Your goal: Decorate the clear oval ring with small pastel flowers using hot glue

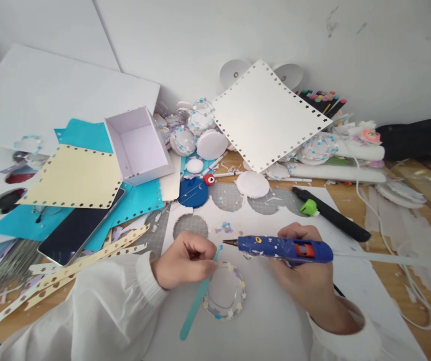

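Between thumb and fingers, my left hand point(188, 259) pinches turquoise tweezers point(193, 312), their tip pointing up and away. A tiny blue piece point(220, 247) sits at that tip. My right hand point(305, 281) grips a blue hot glue gun point(268, 246), its nozzle aimed left, close to the blue piece. Just below lies a round white disc point(224, 291) ringed with small white, lilac and blue paper shapes and wire. Loose punched shapes point(226, 227) lie scattered on the white sheet beyond.
A lilac open box point(140, 145), a phone point(82, 228) and punched paper sheets point(76, 175) are at left. Decorated balls point(183, 140) and a large white card point(271, 115) stand behind. A black cutter point(332, 215) and white cable point(384, 245) lie at right.
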### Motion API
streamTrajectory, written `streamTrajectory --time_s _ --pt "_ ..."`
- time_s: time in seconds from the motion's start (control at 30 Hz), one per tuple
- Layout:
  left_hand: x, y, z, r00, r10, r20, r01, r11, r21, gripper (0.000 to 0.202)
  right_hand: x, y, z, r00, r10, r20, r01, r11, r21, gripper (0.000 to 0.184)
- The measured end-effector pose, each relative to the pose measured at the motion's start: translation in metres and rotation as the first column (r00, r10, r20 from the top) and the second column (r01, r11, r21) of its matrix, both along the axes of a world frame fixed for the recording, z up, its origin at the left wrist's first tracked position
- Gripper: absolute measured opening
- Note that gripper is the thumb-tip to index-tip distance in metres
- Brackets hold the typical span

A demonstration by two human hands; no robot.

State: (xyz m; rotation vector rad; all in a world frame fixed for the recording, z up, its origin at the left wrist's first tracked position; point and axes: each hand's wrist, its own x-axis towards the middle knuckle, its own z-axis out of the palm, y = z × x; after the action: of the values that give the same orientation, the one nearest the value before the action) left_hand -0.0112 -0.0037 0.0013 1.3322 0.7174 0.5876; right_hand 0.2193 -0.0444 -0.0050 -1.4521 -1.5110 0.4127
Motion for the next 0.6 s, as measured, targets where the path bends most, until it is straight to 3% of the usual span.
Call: streamTrajectory --time_s 0.17,0.33,0.47,0.6 --pt "0.001 0.002 0.002 1.0 0.008 0.006 -0.008 1.0 -0.002 0.036 0.015 0.003 0.004 0.978 -0.21 -0.013 0.21 0.977 0.032 0.025" --pt "0.002 0.003 0.002 1.0 0.021 0.014 -0.021 0.999 -0.026 0.038 0.056 0.0 -0.001 0.878 -0.447 0.174 0.464 0.883 -0.075 0.032" --pt "0.0 0.003 -0.004 0.998 0.037 0.048 -0.033 0.996 -0.083 0.037 0.079 -0.005 -0.014 0.839 -0.449 0.308 0.507 0.851 -0.139 0.043" --pt "-0.001 0.002 -0.009 0.993 0.08 0.088 -0.067 0.987 -0.147 0.034 0.08 -0.006 -0.014 0.854 -0.395 0.34 0.465 0.871 -0.157 0.043"
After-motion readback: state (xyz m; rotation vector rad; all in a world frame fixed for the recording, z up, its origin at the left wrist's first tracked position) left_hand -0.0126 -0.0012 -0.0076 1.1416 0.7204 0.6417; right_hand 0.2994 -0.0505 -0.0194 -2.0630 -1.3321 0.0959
